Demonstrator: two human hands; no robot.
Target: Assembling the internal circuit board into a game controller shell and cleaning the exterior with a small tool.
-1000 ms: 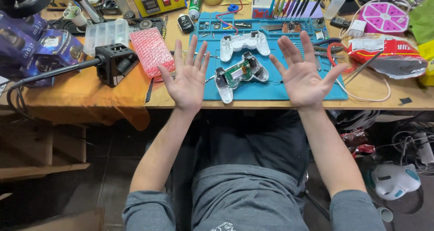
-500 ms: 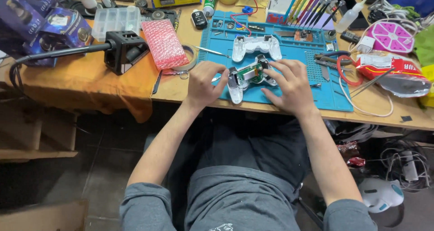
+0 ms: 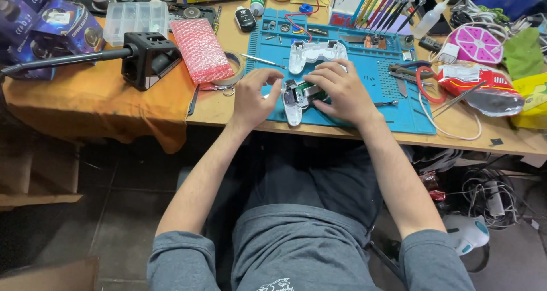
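Note:
An opened white game controller half [image 3: 296, 96] with a green circuit board showing lies on the blue work mat [image 3: 399, 106]. My right hand [image 3: 337, 91] rests over its right side and grips it. My left hand [image 3: 256, 95] touches its left grip with curled fingers. A second white controller shell [image 3: 317, 53] lies just behind, untouched, on the same mat.
A pink bubble-wrap pouch [image 3: 200, 49], a black block on an arm [image 3: 147, 58] and a clear parts box [image 3: 135, 18] sit to the left. Screwdrivers [image 3: 383, 6], red-handled pliers [image 3: 415, 74], a foil packet [image 3: 484, 88] and a pink power hub [image 3: 477, 43] crowd the right.
Both hands came down from raised, spread open palms onto the opened controller and closed on it. The view has shifted slightly.

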